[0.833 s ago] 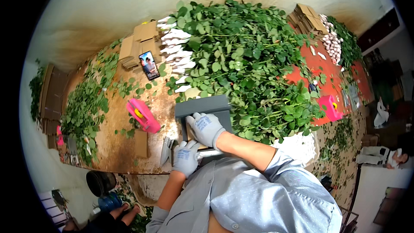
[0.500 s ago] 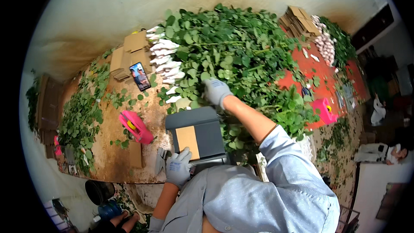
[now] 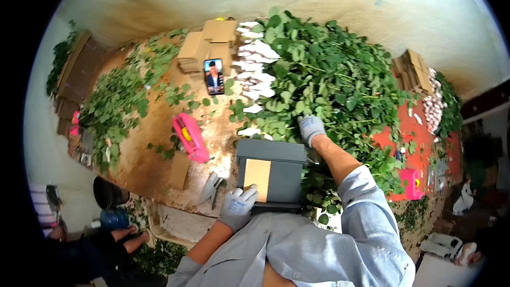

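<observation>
My left hand (image 3: pixel 237 205), in a grey-white glove, rests its extended fingers on the lower left corner of a tan cardboard piece (image 3: pixel 257 179). That piece lies on a dark grey box-like stand (image 3: pixel 285 178) at the table's front edge. My right hand (image 3: pixel 311 128), gloved too, reaches past the box into a large heap of leafy green stems (image 3: pixel 340 74). Its fingers are curled, and leaves hide what they may hold. White-wrapped flower heads (image 3: pixel 258 65) line the heap's left side. A grey stapler-like tool (image 3: pixel 210 188) lies left of my left hand.
A pink tape dispenser (image 3: pixel 190 137), a lit phone (image 3: pixel 214 77) and cardboard stacks (image 3: pixel 219 32) stand on the table's left half. Loose leaves (image 3: pixel 114 111) cover its far left. Another pink dispenser (image 3: pixel 411 183) sits at right. A person's feet (image 3: pixel 135 236) show below, near a black bucket (image 3: pixel 109 192).
The view has swung, so the table's things appear farther right. My right hand has shifted slightly right relative to the box. My left hand stays on the cardboard.
</observation>
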Motion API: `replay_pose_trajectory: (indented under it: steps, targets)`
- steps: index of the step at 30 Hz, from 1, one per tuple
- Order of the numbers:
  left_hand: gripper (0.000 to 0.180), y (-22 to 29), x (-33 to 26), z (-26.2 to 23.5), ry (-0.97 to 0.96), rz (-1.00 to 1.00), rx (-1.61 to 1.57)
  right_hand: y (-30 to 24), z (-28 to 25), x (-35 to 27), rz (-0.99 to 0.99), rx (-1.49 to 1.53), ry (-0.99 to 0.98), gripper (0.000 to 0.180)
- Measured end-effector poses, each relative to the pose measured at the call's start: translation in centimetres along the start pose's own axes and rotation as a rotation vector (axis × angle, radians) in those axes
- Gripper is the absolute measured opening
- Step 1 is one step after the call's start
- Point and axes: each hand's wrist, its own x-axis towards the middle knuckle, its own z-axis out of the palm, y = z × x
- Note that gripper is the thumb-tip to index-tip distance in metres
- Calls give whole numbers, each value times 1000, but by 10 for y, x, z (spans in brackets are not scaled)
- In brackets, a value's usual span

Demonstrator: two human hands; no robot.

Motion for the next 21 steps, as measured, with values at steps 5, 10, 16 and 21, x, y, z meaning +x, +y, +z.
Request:
replay_pose_trajectory:
  steps: [5, 10, 16, 21]
  targets:
    - [34, -7, 1, 18, 83, 40, 61, -1, -73, -12, -178, 84, 267, 14]
    - [39, -6, 2, 14, 2, 2, 63, -26, -200, -66, -360, 2, 720, 19]
    - [41, -10, -4, 13, -23, 8, 44, -56, -207, -124, -317, -57, 475, 21]
    - [40, -5, -6, 13, -40, -14, 38, -56, -200, -189, -195, 62, 152, 22]
